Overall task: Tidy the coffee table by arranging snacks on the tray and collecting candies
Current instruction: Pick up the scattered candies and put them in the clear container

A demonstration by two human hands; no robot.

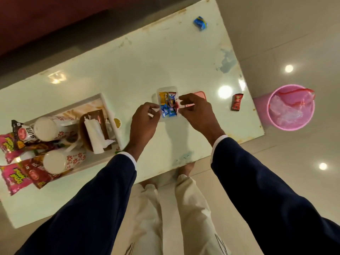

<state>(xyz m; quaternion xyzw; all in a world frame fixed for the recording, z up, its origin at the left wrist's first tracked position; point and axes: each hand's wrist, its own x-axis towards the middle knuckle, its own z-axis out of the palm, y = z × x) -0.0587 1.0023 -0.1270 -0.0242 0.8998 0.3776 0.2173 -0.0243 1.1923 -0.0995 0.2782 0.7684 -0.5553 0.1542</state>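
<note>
A small clear plastic box (167, 89) sits mid-table, holding several wrapped candies in blue, yellow and red. My left hand (144, 122) touches the box's left side, fingers curled at its rim. My right hand (196, 109) is at the box's right edge, fingertips pinching a small red candy over it. A pink lid (200, 93) lies just behind my right hand. A red candy packet (237, 102) lies loose to the right, and a blue candy (200, 23) lies at the far end of the table. The white tray (103, 100) at the left carries snack packets, two cups and tissues.
A pink bin (290, 107) with plastic wrap inside stands on the floor past the table's right edge. Pink and red snack bags (12, 144) overhang the tray at far left. A dark sofa runs along the far side. My legs stand at the table's near edge.
</note>
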